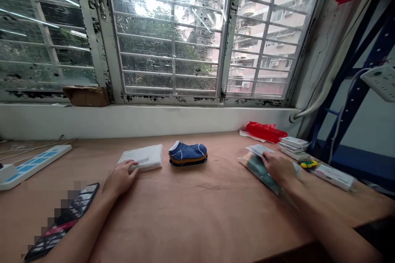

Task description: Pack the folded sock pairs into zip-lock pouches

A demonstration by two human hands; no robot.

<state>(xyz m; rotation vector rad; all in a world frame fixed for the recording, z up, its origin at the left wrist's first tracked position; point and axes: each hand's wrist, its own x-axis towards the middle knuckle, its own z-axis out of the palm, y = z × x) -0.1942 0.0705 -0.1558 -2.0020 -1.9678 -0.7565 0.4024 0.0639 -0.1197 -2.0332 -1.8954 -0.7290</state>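
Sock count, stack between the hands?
3 visible: a blue sock on top, a mustard-brown sock in the middle, a black sock at the bottom. More may be hidden within the layers.

A stack of thin white sheets or sleeves lies flat toward the left half of the desk, nearer its far edge than its near one. Its near left corner is hidden from sight. Just beside it, at about the middle of the desk's width, sits a neat pile of low-cut socks: a ribbed blue one with white trim on top, mustard below, black at the bottom. The white-edged opening points left, the rounded toe right. Toward the desk's right edge, a clear packet with teal contents lies aslant, partly covered, its left end pale; its contents cannot be made out.
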